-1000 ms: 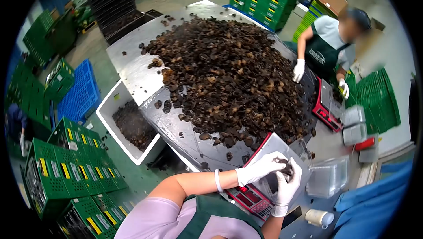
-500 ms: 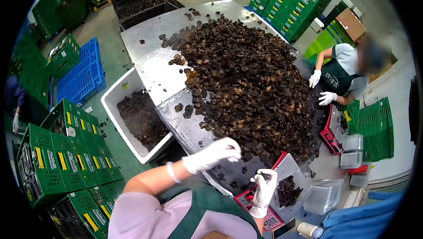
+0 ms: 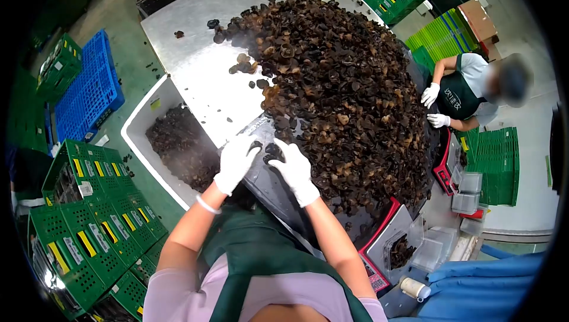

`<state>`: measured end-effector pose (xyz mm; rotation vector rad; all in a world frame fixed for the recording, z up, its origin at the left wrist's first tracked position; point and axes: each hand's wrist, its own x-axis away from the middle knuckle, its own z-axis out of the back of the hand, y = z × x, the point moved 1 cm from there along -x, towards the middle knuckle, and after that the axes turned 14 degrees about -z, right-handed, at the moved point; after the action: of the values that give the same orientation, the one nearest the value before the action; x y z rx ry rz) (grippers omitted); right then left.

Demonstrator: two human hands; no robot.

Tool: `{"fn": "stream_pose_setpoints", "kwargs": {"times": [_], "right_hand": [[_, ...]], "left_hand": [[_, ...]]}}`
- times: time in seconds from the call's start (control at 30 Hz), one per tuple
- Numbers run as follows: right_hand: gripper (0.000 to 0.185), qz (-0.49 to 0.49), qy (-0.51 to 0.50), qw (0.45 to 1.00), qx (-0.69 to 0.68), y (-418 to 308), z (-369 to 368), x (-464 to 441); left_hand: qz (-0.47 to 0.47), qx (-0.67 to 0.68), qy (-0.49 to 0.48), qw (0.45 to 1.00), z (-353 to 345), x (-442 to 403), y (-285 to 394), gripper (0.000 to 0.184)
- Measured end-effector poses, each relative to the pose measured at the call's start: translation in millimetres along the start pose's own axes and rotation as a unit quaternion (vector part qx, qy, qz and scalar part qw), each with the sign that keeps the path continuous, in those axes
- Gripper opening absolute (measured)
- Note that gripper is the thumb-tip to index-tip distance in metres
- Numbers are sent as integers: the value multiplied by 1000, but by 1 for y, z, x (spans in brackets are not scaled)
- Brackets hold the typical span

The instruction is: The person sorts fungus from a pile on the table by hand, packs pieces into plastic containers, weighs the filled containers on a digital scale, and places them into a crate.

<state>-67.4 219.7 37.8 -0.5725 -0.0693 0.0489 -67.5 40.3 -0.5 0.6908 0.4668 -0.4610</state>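
Note:
Both my gloved hands are close together over the near edge of the metal table point(image 3: 178, 46). My left hand point(image 3: 237, 161) pinches a small dark wood ear mushroom point(image 3: 256, 144) between thumb and fingers. Across a narrow gap, my right hand point(image 3: 294, 171) has its thumb and fingers closed around dark wood ear pieces point(image 3: 272, 152). A large heap of brown-black wood ear mushrooms point(image 3: 349, 102) lies just beyond and to the right. Below my left hand stands a white tub point(image 3: 137, 114) with more mushrooms inside.
A red scale point(image 3: 385, 227) bears an opened clear box of mushrooms point(image 3: 402, 252); clear boxes point(image 3: 435, 248) and a white bottle point(image 3: 415, 288) stand nearby. A co-worker point(image 3: 465, 88) is at the right side. Green crates point(image 3: 98, 227) are stacked left, beside a blue pallet point(image 3: 89, 88).
My right hand has moved from beside the scale leftward to the table's near edge. My left hand has shifted left and down, near the tub. The view has turned slightly.

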Motion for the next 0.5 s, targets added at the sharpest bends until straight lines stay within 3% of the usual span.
{"fn": "stream_pose_setpoints", "kwargs": {"times": [0.03, 0.13, 0.2, 0.27, 0.3, 0.33, 0.37, 0.4, 0.43, 0.47, 0.5], "right_hand": [[72, -41, -51, 994, 82, -6, -8, -8], [62, -38, -44, 989, 137, 0, -36, -8], [54, -40, -43, 992, 113, 8, -38, -2], [48, 1, -5, 996, -89, 19, -38, 2], [47, -93, -124, 963, -218, 24, -33, 4], [47, -98, -122, 964, -217, 27, -27, 8], [46, -198, -201, 854, -437, 28, -20, 13], [46, -282, -260, 679, -626, 30, -17, 19], [48, -234, -265, 600, -718, 37, -22, 25], [48, -235, -256, 600, -720, 34, -17, 28], [50, -243, -247, 544, -764, 29, -12, 31]], "left_hand": [[-14, -15, -11, 1000, -9, 1, -3, 31], [2, 11, -77, 997, -16, 2, -10, 31], [-17, 61, -86, 994, -13, 6, -12, 28], [-41, 61, -74, 995, -11, 12, -14, 27], [71, 195, -71, 976, -12, 16, -15, 26], [182, 324, -68, 926, -14, 18, -16, 25], [268, 438, -72, 855, -11, 13, -13, 23], [348, 540, -77, 762, -4, 5, -7, 23], [397, 584, -95, 702, 3, 0, -2, 25], [394, 586, -103, 700, 5, -2, 0, 25], [405, 656, -84, 631, 5, -3, 3, 26]]}}
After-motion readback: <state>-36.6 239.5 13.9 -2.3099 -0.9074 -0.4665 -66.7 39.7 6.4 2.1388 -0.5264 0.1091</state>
